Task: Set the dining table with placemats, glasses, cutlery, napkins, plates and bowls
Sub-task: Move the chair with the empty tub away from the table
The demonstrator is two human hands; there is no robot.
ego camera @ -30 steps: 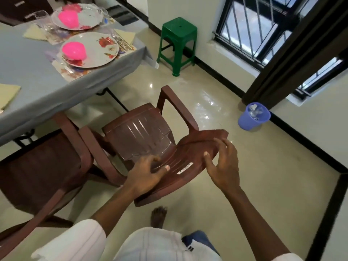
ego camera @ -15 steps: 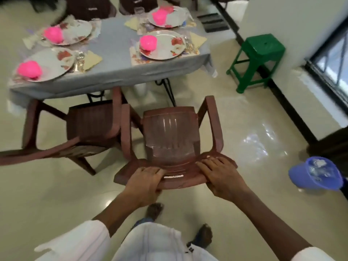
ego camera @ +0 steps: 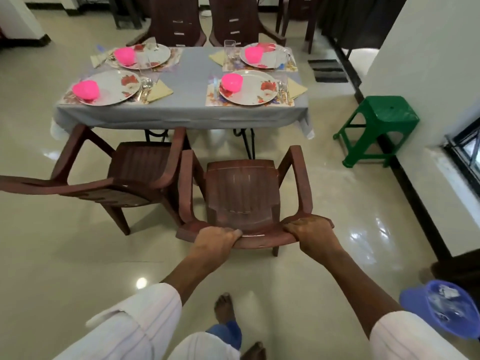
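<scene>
**Two hands grip an armchair that faces the laid table**

The view looks down from the person's head. The left hand (ego camera: pixel 215 239) and right hand (ego camera: pixel 310 229) each curl their fingers over the top rail of a brown plastic armchair (ego camera: pixel 241 193). The left hand is left of the rail's middle and the right hand is at its right corner.

The armchair stands between the person and the dining table (ego camera: pixel 192 100), with its seat toward the table. Its front-to-back line points straight ahead at the near right setting, a floral plate (ego camera: pixel 259 94) and a pink bowl (ego camera: pixel 232 82) on a placemat (ego camera: pixel 211 100). The seat front is near the table edge, not yet under it.

Both hands are equally near, so a level forward push seems likely. A second chair (ego camera: pixel 137 165) stands close on the left, and whether the armrests touch is unclear.
</scene>
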